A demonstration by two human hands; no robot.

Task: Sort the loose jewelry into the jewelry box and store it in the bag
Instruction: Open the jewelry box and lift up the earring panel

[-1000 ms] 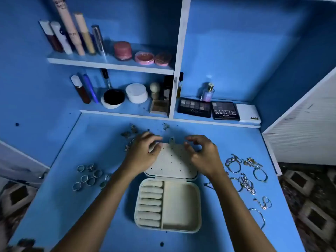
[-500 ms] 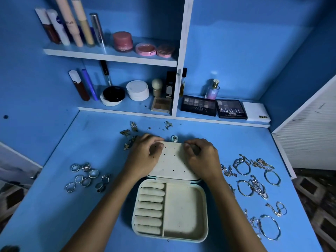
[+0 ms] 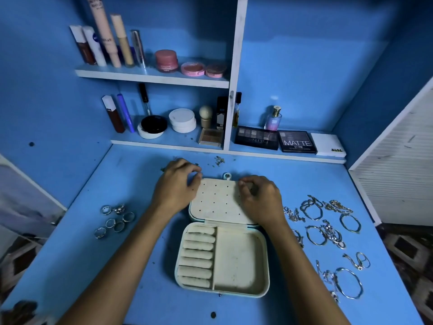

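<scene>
Head view. The jewelry box lies open at centre frame on the blue table, its perforated lid panel folded back toward the shelves. The left hand rests at the panel's upper left corner with fingers curled; the right hand rests at the upper right corner, fingertips pinched together, possibly on a small earring, though the item is too small to confirm. Earring studs lie scattered just beyond the lid. To seat a stud well, the panel should be steadied with one hand and the post aligned squarely over a hole. Rings cluster at left, bracelets and chains at right; cosmetics fill the upper shelves. No bag is visible.
</scene>
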